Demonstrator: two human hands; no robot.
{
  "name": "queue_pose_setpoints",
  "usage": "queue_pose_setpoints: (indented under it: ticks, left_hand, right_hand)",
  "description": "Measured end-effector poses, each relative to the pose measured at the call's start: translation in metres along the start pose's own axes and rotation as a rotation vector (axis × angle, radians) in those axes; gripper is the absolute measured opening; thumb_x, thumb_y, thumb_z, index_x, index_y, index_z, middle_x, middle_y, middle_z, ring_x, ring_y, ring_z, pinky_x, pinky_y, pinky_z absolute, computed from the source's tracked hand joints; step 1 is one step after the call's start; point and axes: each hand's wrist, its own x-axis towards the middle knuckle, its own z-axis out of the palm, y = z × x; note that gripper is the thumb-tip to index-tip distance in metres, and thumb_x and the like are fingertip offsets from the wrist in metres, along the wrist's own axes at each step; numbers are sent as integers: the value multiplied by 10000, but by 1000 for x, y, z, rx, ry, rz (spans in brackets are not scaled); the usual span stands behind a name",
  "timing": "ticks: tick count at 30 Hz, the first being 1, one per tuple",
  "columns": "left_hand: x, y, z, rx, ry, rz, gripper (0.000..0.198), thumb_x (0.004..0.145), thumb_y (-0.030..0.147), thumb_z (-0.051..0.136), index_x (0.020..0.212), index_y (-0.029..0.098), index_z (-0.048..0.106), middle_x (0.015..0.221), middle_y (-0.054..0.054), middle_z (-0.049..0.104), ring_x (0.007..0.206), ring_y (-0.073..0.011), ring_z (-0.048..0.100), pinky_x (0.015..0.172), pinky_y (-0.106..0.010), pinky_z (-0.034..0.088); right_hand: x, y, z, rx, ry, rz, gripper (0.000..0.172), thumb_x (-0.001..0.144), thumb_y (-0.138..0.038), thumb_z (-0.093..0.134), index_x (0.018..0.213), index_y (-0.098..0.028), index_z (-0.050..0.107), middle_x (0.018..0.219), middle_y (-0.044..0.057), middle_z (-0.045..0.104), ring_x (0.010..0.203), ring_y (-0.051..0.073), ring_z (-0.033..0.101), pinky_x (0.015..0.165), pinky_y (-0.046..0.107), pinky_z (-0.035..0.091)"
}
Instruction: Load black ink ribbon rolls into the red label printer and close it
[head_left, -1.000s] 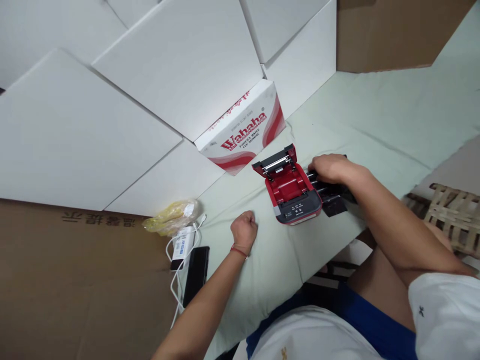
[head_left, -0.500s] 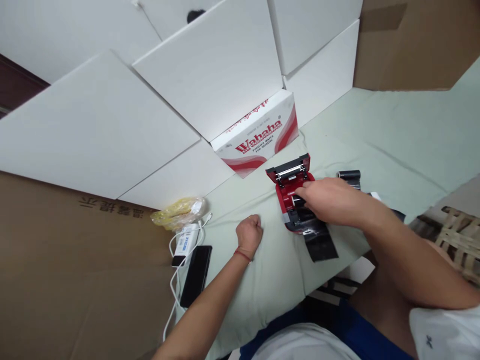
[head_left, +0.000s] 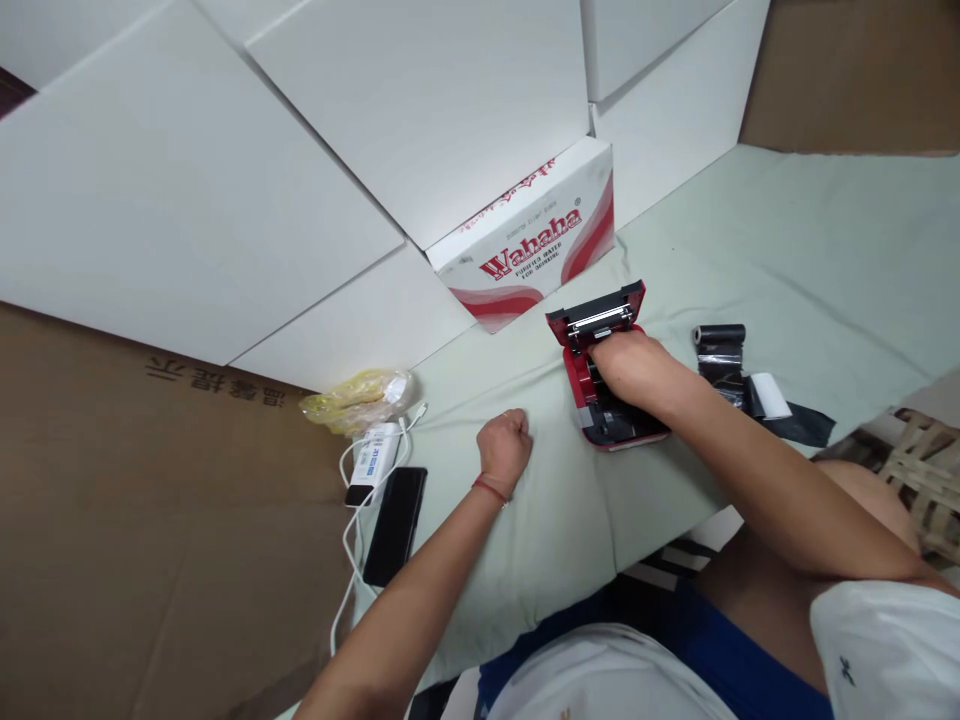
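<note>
Deeper than half a second ago, the right hand (head_left: 626, 370) has gone down into the small red-and-black device (head_left: 577, 385), and the dark strip that hung over the device's near edge onto the cloth no longer hangs there. Black film (head_left: 630, 424) now lies across the near end of the device, just below the wrist. The fingers are hidden inside the red body, so whether they grip anything cannot be told. The device sits right of the left hand, on a worktop (head_left: 555, 520) covered in pale green cloth; its lid (head_left: 598, 317) stands open, tilted up along the far side.

The left hand (head_left: 506, 447) is curled into a loose fist on the cloth, a red bracelet (head_left: 490, 489) at its wrist, with no object showing in it. It lies apart from the device.

To the right of the device lie a black roll (head_left: 721, 334) with shiny film trailing from it, a white piece (head_left: 770, 395) near that, and a dark strip (head_left: 802, 425) running toward the edge. Behind the device stands a red-and-white Wahaha carton (head_left: 532, 240). On the left side are a black phone (head_left: 395, 525), a white cable (head_left: 346, 540) and a yellowish plastic bag (head_left: 358, 400).
</note>
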Motion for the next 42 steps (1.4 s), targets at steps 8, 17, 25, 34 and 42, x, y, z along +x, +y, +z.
queue_pose_setpoints:
  ticks: [8, 17, 25, 34, 42]
  left_hand:
    - [-2, -1, 1, -127, 4, -23, 226, 698, -1, 489, 673, 207, 575, 725, -19, 624, 750, -189, 576, 710, -289, 360]
    - [36, 28, -56, -623, 254, 245, 352, 1065, 327, 405, 1275, 188, 652, 1329, -130, 682, 1260, -218, 615, 1117, -373, 451]
    - [62, 91, -126, -660, 85, 554, 454, 1101, 430, 391, 1308, 158, 691, 1269, -119, 736, 1220, -222, 668, 1131, -402, 482]
    - [-6, 90, -111, -191, -69, 673, 684, 812, -58, 442, 1387, 222, 686, 1471, -78, 685, 1372, -219, 643, 1174, -397, 521]
    - [-22, 111, -98, -105, -82, 529, 586, 871, -38, 516, 1370, 213, 692, 1502, -131, 649, 1411, -266, 618, 1072, -381, 584]
  right_hand:
    - [-47, 25, -5, 6, 79, -286, 291, 987, -224, 524, 1177, -197, 742, 1175, 112, 750, 940, 240, 707, 751, 327, 476]
    - [-106, 35, 60, -112, 388, -564, 470, 812, -163, 659, 1274, -105, 725, 1398, 226, 684, 1244, 334, 668, 974, 449, 588]
    - [-125, 4, 52, -259, 415, -518, 442, 775, -72, 567, 1179, -25, 738, 1235, 261, 742, 1127, 315, 717, 917, 424, 618]
    - [-127, 0, 43, -186, 297, -464, 322, 762, -80, 633, 1050, -106, 773, 1186, 222, 755, 960, 290, 732, 721, 358, 591]
    - [-120, -1, 30, -81, 177, -455, 206, 798, -110, 669, 980, -147, 756, 971, 134, 761, 834, 248, 727, 665, 328, 517]
